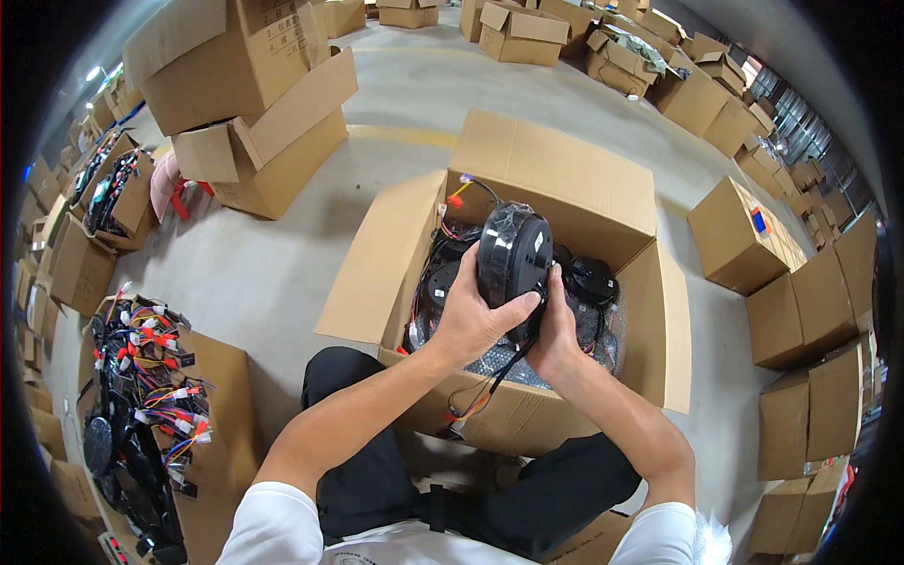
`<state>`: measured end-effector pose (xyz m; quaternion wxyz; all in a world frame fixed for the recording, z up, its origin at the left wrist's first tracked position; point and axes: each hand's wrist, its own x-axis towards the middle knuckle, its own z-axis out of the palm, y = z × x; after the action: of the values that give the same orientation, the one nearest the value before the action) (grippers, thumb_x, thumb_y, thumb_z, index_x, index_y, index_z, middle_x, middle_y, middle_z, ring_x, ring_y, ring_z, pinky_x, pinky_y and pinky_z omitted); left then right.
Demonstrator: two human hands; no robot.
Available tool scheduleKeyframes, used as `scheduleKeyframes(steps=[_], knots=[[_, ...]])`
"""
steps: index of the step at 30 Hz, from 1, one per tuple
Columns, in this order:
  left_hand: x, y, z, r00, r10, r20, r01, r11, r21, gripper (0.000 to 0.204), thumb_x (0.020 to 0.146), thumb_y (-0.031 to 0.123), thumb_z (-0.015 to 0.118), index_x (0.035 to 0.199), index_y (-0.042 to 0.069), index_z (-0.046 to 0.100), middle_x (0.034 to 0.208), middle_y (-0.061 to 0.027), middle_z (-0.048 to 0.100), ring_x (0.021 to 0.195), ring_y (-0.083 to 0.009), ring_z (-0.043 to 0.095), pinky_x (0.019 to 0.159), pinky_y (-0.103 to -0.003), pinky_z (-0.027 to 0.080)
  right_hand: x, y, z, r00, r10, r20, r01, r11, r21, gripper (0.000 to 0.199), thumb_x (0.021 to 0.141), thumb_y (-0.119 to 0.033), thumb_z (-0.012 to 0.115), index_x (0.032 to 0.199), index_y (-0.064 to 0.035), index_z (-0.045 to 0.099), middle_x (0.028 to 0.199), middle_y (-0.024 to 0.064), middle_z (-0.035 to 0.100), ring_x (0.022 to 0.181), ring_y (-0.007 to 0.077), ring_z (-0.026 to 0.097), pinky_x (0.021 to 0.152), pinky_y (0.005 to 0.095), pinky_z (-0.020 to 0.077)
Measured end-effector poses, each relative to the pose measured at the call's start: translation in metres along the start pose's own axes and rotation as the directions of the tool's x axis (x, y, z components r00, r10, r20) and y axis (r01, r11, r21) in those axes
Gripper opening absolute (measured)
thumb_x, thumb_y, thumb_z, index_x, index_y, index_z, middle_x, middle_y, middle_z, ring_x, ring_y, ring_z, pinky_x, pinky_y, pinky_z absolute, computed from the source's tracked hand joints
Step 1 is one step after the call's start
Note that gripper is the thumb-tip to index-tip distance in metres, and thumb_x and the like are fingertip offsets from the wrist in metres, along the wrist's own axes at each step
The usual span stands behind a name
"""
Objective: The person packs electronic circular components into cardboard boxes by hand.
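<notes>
Between both hands I hold a round black hub motor (513,254) on its edge above an open cardboard box (527,414). My left hand (476,306) grips its near left side, thumb across the front. My right hand (556,325) is closed along its right side, by the cable. A black cable (504,370) hangs from the motor, and coloured wires with connectors (461,419) dangle over the box's near wall. Inside the box, another black hub motor (593,280) lies to the right, with bubble wrap (508,367) around and below. Part of the contents is hidden behind my hands.
At my left stands a carton (221,414) heaped with black motors and coloured connectors. Stacked boxes (264,141) rise at the far left beside a red stool (179,198). Closed cartons (734,235) line the right side. The open box's flaps (556,160) spread outward.
</notes>
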<state>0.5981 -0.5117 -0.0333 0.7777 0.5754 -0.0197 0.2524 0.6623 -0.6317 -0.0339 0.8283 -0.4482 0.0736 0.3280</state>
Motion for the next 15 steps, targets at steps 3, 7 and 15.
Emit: scheduleKeyframes(steps=[3,7,15], knots=[[0.015,0.016,-0.024,0.99,-0.138,-0.018,0.139,0.973,0.184,0.07,0.079,0.023,0.082,0.134,-0.007,0.05,0.117,-0.0123,0.064,0.105,-0.0163,0.062,0.095,-0.032,0.051,-0.001,-0.012,-0.014,0.98,-0.19,0.066,0.198,0.854,-0.481,0.053,0.108,-0.045,0.042,0.137,-0.0035,0.055,0.132,0.0119,0.061,0.127,0.0197,0.054,0.11,0.0356,0.0401],[0.032,0.05,-0.046,0.891,-0.391,0.23,0.281,0.873,0.399,0.063,0.076,0.021,0.077,0.129,-0.008,0.057,0.115,-0.011,0.067,0.102,-0.0165,0.064,0.092,-0.031,0.052,-0.029,-0.067,-0.008,0.491,-0.57,0.659,0.747,-0.114,-0.655,0.056,0.096,-0.029,0.067,0.136,0.0063,0.052,0.141,0.0215,0.053,0.135,0.0318,0.048,0.113,0.0396,0.0365],[0.024,0.035,-0.044,0.833,-0.509,0.216,0.409,0.83,0.378,0.036,0.087,0.014,0.079,0.117,-0.003,0.066,0.105,-0.005,0.07,0.095,-0.0095,0.064,0.086,-0.026,0.052,-0.022,-0.065,-0.011,0.818,0.004,0.575,0.559,0.229,-0.797,0.068,0.081,-0.037,0.084,0.128,0.0051,0.06,0.111,0.0169,0.07,0.108,0.0223,0.065,0.097,0.0345,0.0494]])
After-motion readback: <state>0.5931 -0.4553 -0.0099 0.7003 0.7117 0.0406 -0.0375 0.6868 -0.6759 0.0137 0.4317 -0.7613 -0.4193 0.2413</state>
